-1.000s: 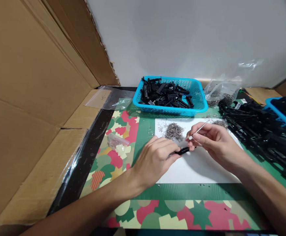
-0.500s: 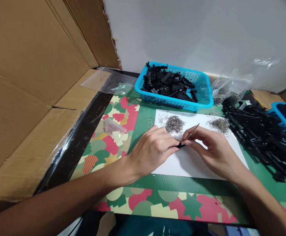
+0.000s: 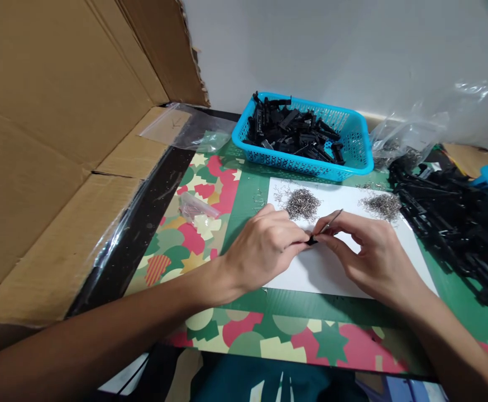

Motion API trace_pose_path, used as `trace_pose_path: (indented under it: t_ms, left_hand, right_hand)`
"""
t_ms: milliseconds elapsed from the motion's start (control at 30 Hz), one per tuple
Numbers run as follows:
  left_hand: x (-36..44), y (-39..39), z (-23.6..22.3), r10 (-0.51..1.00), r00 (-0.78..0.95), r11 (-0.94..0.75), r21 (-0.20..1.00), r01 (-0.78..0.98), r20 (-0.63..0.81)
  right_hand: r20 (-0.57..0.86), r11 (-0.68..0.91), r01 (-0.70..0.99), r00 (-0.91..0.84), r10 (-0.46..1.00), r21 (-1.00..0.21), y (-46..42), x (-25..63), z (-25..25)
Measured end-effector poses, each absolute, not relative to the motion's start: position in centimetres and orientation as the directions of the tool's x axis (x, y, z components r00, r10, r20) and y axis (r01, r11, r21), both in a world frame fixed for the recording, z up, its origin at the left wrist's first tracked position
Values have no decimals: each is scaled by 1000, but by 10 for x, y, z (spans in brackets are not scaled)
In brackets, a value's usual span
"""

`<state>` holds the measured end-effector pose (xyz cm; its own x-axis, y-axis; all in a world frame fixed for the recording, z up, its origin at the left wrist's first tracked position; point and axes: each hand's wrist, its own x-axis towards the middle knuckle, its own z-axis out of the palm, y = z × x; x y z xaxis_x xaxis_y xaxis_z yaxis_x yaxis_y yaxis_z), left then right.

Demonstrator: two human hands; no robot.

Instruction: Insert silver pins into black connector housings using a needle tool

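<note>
Between the fingertips of my left hand (image 3: 269,248) is a small black plastic part (image 3: 311,241), mostly covered by the fingers. My right hand (image 3: 363,248) pinches a thin metal rod (image 3: 334,218) between thumb and forefinger, its lower end down at the black part. Both hands meet above a white sheet (image 3: 336,274). Just beyond them lies a heap of small bent metal wire pieces (image 3: 301,204). A second heap of small metal pieces (image 3: 382,206) sits farther right on the sheet.
A blue basket (image 3: 302,162) of black plastic parts stands at the back. To the right lies a large pile of long black parts (image 3: 449,234). Clear plastic bags (image 3: 407,139) rest behind it. Cardboard (image 3: 60,111) walls the left side.
My right hand has come down and left, bringing the metal rod from above the sheet to the black part. My left hand keeps its hold. The view has shifted slightly.
</note>
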<state>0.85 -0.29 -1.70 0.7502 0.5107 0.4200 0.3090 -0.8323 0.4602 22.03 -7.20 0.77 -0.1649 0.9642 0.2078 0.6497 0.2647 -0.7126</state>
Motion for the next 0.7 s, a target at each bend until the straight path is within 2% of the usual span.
trace_pose_path:
  t_ms: [167,300,367,433,500,567,633,700]
  left_hand:
    - [10,-2,-18,517,744,-818,499,286,423]
    - [11,-1,-19,550,739,-781,553,291,388]
    - [11,-1,-18,575,714,-763,577,291,400]
    - [11,-1,-16,616,667,-736,608,298,420]
    - [10,-2,-12,649,652,-705,632,322,392]
    - [7,-3,-9,683,638,-666,660,347,355]
    - [4,-4,-6,679,650,-668,654,355,340]
    - [2,-4,-6,673,652,-682,634,365,349]
  right_hand:
    - [262,313,661,-178,948,-682,-73,220,5]
    - [216,248,580,-124,968,-776,-72,220,2]
    - [173,186,449,-70,982,-874,-69,224,3]
    - [170,155,237,47,984,-959,-62,232,6]
    - [163,164,12,189,968,-986,-56,243,11]
    - [93,134,-148,258,962,-980,-51,257,14]
    - [-6,47,-212,243,970,-976,-48,269,16]
    - [-77,-47,-146,206,976,-988,-45,280,15]
